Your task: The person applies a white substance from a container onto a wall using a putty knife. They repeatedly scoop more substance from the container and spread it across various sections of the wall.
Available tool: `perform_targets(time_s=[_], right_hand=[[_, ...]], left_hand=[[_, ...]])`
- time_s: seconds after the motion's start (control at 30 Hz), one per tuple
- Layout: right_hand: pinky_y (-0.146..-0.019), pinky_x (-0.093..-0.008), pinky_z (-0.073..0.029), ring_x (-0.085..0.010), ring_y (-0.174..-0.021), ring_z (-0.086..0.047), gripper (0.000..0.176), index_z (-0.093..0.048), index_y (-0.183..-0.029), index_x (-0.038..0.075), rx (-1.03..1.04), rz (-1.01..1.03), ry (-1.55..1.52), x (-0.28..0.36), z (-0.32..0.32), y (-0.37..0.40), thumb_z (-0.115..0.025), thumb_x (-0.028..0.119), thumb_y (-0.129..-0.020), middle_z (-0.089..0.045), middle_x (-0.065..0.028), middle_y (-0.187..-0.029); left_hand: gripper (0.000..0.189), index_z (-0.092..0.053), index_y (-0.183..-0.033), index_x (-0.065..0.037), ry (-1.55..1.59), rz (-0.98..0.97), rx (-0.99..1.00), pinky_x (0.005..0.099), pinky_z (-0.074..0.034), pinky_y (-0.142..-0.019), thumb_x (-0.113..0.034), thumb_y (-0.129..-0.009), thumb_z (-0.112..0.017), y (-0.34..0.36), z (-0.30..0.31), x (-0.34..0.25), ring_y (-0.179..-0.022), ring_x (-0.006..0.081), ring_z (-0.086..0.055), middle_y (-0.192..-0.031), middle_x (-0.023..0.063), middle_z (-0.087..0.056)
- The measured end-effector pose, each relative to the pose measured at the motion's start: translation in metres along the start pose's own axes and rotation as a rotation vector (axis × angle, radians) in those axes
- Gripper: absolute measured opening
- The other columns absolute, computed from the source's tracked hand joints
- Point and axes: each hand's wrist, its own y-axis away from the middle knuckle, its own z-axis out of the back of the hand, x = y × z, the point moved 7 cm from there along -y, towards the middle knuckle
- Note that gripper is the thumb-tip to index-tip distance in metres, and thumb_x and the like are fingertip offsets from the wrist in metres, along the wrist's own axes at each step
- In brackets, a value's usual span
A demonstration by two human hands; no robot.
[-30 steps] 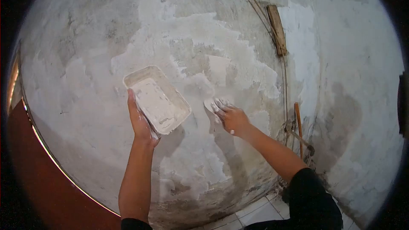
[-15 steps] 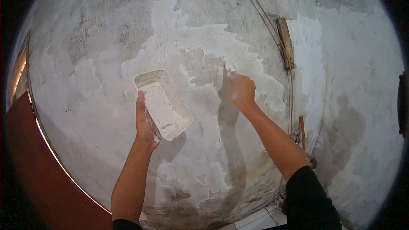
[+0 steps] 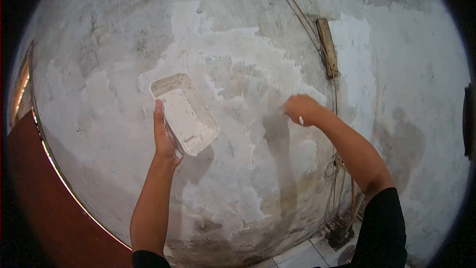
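Observation:
My left hand (image 3: 163,138) is closed round the side of a white rectangular plastic tub (image 3: 171,84), thumb along its near edge. Smooth white putty (image 3: 182,113) covers much of the tub's inside, which is tilted towards me. To the right, my right hand (image 3: 303,110) is a closed fist near the patchy grey wall (image 3: 270,178). Whatever it grips is blurred and hidden by the fingers. A white smear shows on this hand. Uneven white coating (image 3: 233,39) spreads over the wall around both hands.
A wooden block (image 3: 327,47) with thin cables is fixed to the wall at upper right. Below stands a wooden handle (image 3: 352,196) near the corner. White floor tiles (image 3: 302,257) show at the bottom, and a reddish-brown panel (image 3: 49,203) lies at left.
My right hand has moved right and slightly down across the wall, its forearm swinging right. The tub in my left hand appears slightly higher and further left as the view shifts a little.

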Motion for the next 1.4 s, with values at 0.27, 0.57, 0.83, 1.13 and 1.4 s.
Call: perform_targets(time_s=[0.27, 0.57, 0.83, 1.13, 1.4], right_hand=[[-0.079, -0.0414, -0.050, -0.0307, -0.093, -0.061, 0.042, -0.058, -0.120, 0.008, -0.866, -0.005, -0.237, 0.026, 0.056, -0.100, -0.055, 0.007, -0.077, -0.064, -0.0128, -0.103], [-0.105, -0.0355, -0.039, -0.0271, -0.130, -0.042, 0.052, -0.044, -0.134, 0.007, -0.434, 0.348, -0.064, 0.035, -0.018, -0.039, -0.052, 0.005, -0.083, -0.041, -0.0139, -0.143], [-0.068, -0.0436, -0.050, -0.0381, -0.078, -0.063, 0.015, -0.065, -0.091, 0.005, -0.790, -0.139, -0.338, -0.064, 0.090, -0.074, -0.055, 0.015, -0.087, -0.066, -0.0179, -0.082], [-0.084, -0.0400, -0.048, -0.0306, -0.100, -0.060, 0.029, -0.061, -0.110, 0.010, -0.823, 0.087, -0.024, 0.006, 0.028, -0.091, -0.059, 0.015, -0.082, -0.062, -0.0144, -0.109], [-0.089, -0.0386, -0.049, -0.0271, -0.103, -0.060, 0.049, -0.062, -0.115, 0.016, -0.267, 0.147, 0.272, -0.079, -0.006, -0.042, -0.063, -0.004, -0.071, -0.065, -0.0074, -0.105]], left_hand=[[0.071, -0.034, -0.139, -0.005, -0.025, -0.088, -0.037, 0.0404, -0.047, -0.095, -0.059, -0.093, -0.036, 0.007, 0.007, -0.003, -0.116, 0.0273, -0.053, -0.131, 0.0140, -0.048], [0.073, -0.034, -0.139, -0.005, -0.069, -0.103, -0.159, 0.0431, -0.051, -0.091, -0.060, -0.092, -0.035, 0.018, 0.005, -0.005, -0.113, 0.0285, -0.055, -0.127, 0.0164, -0.049], [0.077, -0.033, -0.139, -0.001, -0.199, -0.076, -0.082, 0.0401, -0.049, -0.094, -0.060, -0.090, -0.039, 0.016, 0.003, -0.006, -0.114, 0.0287, -0.054, -0.129, 0.0200, -0.048], [0.072, -0.033, -0.139, 0.000, -0.195, -0.086, -0.121, 0.0397, -0.047, -0.096, -0.056, -0.093, -0.039, 0.015, 0.009, -0.006, -0.114, 0.0290, -0.055, -0.129, 0.0201, -0.049], [0.073, -0.034, -0.138, -0.001, -0.174, -0.027, -0.100, 0.0394, -0.048, -0.095, -0.056, -0.092, -0.041, 0.012, 0.007, -0.005, -0.113, 0.0284, -0.056, -0.128, 0.0189, -0.050]])
